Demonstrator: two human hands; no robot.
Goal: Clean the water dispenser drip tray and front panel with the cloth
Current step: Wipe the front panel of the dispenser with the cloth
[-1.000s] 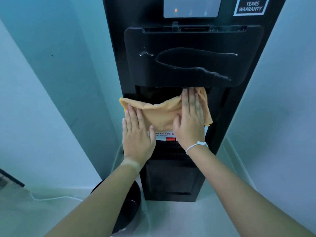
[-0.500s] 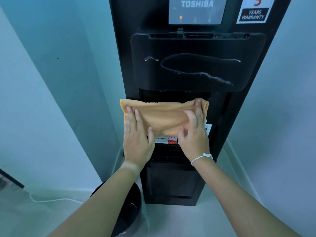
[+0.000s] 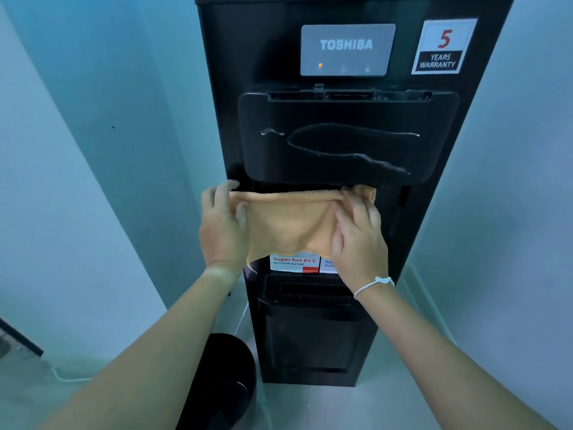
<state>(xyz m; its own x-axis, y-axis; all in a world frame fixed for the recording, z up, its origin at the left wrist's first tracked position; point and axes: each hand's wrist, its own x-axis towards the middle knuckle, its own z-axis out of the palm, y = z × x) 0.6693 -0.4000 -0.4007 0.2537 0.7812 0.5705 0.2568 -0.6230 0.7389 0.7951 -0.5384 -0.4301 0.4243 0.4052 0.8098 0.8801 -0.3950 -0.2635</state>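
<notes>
A black water dispenser (image 3: 341, 13) stands in a corner. Its upper front panel (image 3: 347, 113) carries a wet streak (image 3: 350, 144). An orange cloth (image 3: 291, 221) hangs stretched in front of the dispensing recess, just under the panel. My left hand (image 3: 221, 228) pinches the cloth's left top edge. My right hand (image 3: 359, 240), with a white wristband, grips the cloth's right top corner. Below the cloth sits the black slotted drip tray (image 3: 307, 290), partly hidden by my right wrist.
A black round bin (image 3: 226, 383) stands on the floor at the dispenser's lower left. A white cable (image 3: 68, 378) runs along the floor at left. Pale walls close in on both sides. Labels (image 3: 294, 263) show under the cloth.
Both hands have gone from lying flat on the cloth to gripping its top edge and holding it stretched. The view has tilted up, showing more of the dispenser's top.
</notes>
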